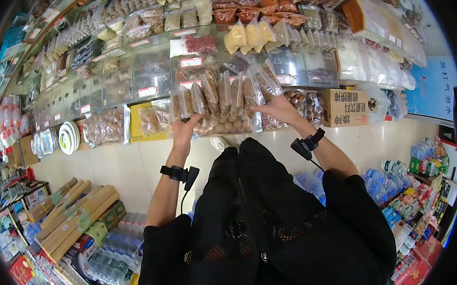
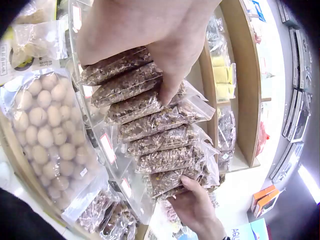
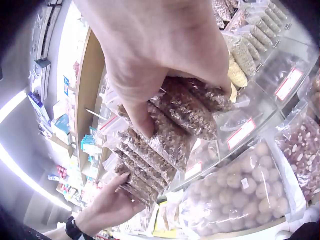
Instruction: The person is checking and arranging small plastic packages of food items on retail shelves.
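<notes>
A row of several clear zip bags of brown dried bits (image 1: pixel 226 92) stands upright, side by side, above a large bag of round, egg-like items (image 2: pixel 50 125). My left hand (image 1: pixel 185 129) grips the row's left end; in the left wrist view its thumb sits between two bags (image 2: pixel 127 82). At the right end my right hand (image 1: pixel 282 111) holds more of these bags (image 3: pixel 175 110), its thumb pressed between them in the right wrist view. That view also shows my left hand (image 3: pixel 112 202) at the far end. The fingers behind the bags are partly hidden.
Stepped clear bins (image 1: pixel 152 76) with price tags rise behind the bags. A cardboard box (image 1: pixel 345 107) stands at the right, with white round lids (image 1: pixel 69 137) at the left. Bottle packs (image 1: pixel 110 264) and rolled mats (image 1: pixel 78 222) lie beside me on the left.
</notes>
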Demonstrator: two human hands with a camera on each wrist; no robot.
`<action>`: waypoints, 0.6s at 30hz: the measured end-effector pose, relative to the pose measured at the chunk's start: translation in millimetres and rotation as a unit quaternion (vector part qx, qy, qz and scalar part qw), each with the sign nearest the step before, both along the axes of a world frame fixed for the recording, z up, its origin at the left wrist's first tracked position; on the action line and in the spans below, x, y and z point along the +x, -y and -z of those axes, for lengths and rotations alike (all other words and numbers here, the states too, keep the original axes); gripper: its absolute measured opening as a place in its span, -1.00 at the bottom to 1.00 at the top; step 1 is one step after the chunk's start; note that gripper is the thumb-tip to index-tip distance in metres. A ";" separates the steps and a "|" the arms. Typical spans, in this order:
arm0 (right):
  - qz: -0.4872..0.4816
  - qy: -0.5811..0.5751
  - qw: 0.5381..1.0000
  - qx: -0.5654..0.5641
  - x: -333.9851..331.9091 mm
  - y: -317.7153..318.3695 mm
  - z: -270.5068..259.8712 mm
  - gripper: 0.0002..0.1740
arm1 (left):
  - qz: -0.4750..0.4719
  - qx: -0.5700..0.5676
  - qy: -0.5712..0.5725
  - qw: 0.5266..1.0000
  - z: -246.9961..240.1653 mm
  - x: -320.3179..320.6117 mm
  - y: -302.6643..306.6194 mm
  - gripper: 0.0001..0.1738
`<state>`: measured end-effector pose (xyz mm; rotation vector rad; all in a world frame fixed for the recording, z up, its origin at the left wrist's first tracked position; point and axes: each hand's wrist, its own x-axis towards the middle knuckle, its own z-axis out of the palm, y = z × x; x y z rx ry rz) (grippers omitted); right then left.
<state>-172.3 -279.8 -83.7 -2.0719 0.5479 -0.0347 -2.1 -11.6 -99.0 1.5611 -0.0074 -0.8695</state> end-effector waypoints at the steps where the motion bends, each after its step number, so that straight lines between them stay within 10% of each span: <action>1: 0.011 -0.019 1.000 0.011 -5.3 4.1 -3.7 0.08 | 0.000 0.009 0.014 1.000 -0.8 -3.7 6.6 -0.63; 11: 0.071 -0.075 0.994 0.032 -79.8 98.8 -4.5 0.07 | 0.072 0.036 -0.004 0.997 -5.5 -53.8 110.5 -0.44; 14: 0.097 0.006 0.970 0.224 -97.3 136.6 18.6 0.24 | 0.076 0.011 -0.009 0.997 2.5 -74.2 147.7 -0.43; 18: 0.061 0.021 0.994 0.093 -103.0 175.6 39.3 0.15 | 0.063 0.033 -0.029 0.997 23.3 -85.4 185.3 -0.45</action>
